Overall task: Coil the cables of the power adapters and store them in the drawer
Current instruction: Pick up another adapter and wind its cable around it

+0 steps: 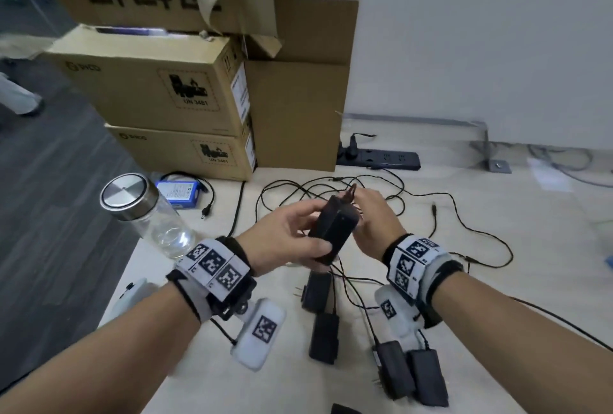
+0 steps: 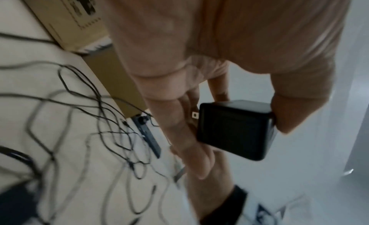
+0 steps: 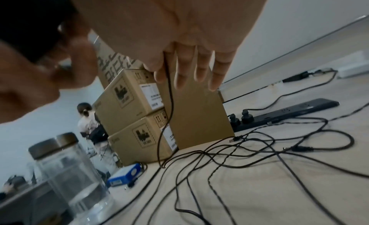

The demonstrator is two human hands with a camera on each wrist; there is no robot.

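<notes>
We hold a boxy, matte black power adapter [image 1: 333, 231] above the pale surface [image 1: 497, 281], between both hands. Our left hand [image 1: 288, 241] grips its body, thumb on one face, fingers on the other. Our right hand [image 1: 373, 214] pinches its thin black cable [image 3: 169, 102] against straight fingers. Loose cables [image 1: 365, 188] tangle below; four more adapters [image 1: 394, 370] lie nearer us.
</notes>
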